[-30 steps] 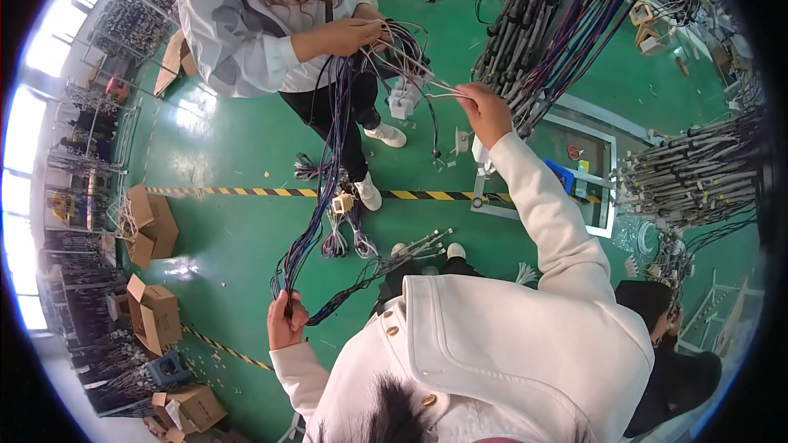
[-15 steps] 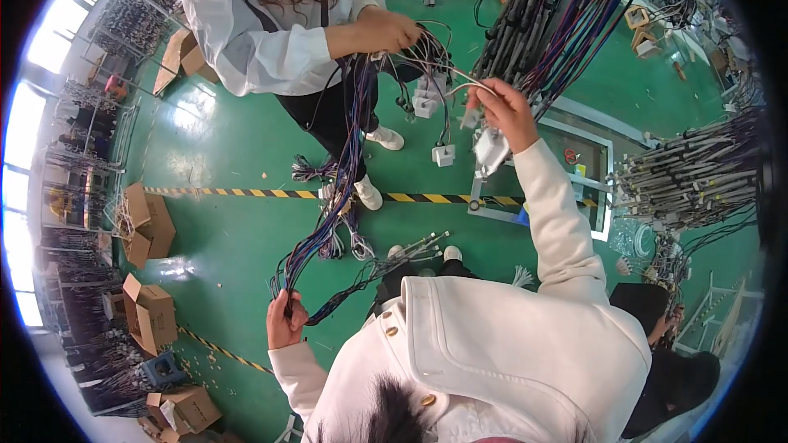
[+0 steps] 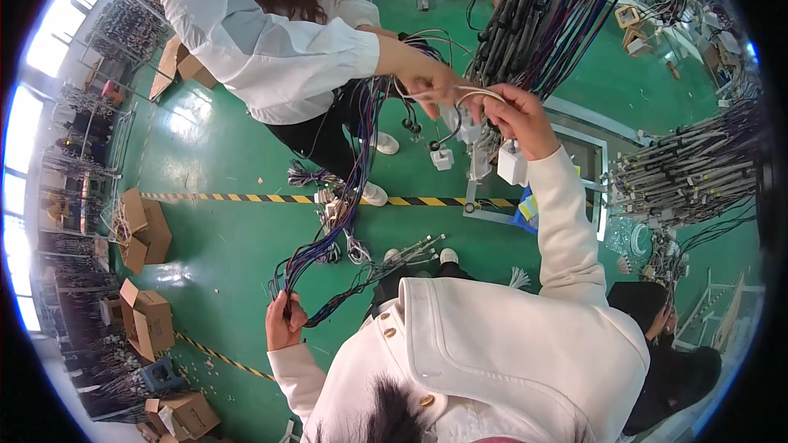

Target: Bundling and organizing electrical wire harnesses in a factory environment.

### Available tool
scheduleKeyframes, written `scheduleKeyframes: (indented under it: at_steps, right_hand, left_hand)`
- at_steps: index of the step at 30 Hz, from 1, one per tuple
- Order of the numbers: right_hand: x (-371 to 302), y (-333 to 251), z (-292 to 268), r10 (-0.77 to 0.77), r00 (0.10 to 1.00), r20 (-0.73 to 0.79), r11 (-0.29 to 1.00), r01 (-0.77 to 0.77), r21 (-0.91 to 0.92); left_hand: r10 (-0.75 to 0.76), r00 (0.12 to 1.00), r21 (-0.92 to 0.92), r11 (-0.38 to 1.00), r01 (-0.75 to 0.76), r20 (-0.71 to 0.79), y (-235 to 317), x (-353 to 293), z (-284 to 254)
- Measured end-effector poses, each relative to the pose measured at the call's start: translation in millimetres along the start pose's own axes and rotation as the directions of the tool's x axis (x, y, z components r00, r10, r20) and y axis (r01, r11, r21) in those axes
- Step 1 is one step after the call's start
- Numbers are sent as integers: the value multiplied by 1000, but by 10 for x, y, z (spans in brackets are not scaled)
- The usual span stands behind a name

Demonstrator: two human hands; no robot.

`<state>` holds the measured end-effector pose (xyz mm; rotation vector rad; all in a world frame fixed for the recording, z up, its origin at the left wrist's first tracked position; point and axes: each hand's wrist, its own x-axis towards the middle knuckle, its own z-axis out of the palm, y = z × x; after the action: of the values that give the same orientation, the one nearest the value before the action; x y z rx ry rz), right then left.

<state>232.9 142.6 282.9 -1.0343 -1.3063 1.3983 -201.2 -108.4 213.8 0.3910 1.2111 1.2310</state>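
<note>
Seen from above through a round fisheye view, a person in a cream jacket (image 3: 525, 336) stands on a green floor (image 3: 222, 234), handling a long wire bundle (image 3: 324, 234) together with a co-worker (image 3: 271, 57) in a white top and dark trousers. The left hand (image 3: 285, 321), low and to the left, has its grip closed around the blue, purple and black wires; from there one part rises toward the co-worker and another trails right across the person's front, ending in small pale tips. The right hand (image 3: 521, 121), reaching up and right, pinches pale wires (image 3: 483, 93) between thumb and fingers. Just beside it, the co-worker's hand (image 3: 431, 82) reaches to the same pale strands; whether it grips them is unclear. Below hang a small white connector (image 3: 442, 159) and, directly under the right hand, a larger white block (image 3: 512, 164). Thick hanging cables (image 3: 509, 41) fill the space behind. Yellow-and-black striped tape (image 3: 271, 198) crosses the floor, and cardboard boxes (image 3: 148, 320) lie at left, near racks of wiring (image 3: 82, 295).
</note>
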Motion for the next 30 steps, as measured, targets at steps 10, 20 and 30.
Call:
scheduleKeyframes:
  at_steps: [10,20,30]
  right_hand:
    - [101,549,-4,-334,937,-104,780,213,-588]
    - [71,888,70,-117,979,165,598,202,-776]
    - [-35,1111,235,-241,970,12,699,182,-692]
  left_hand:
    - [-12,1000,42,999,11,21,-3,-10,19]
    - [-14,999,37,999,13,38,-4,-8,13]
    - [-12,1000,12,1000,12,24,-16,-3,17]
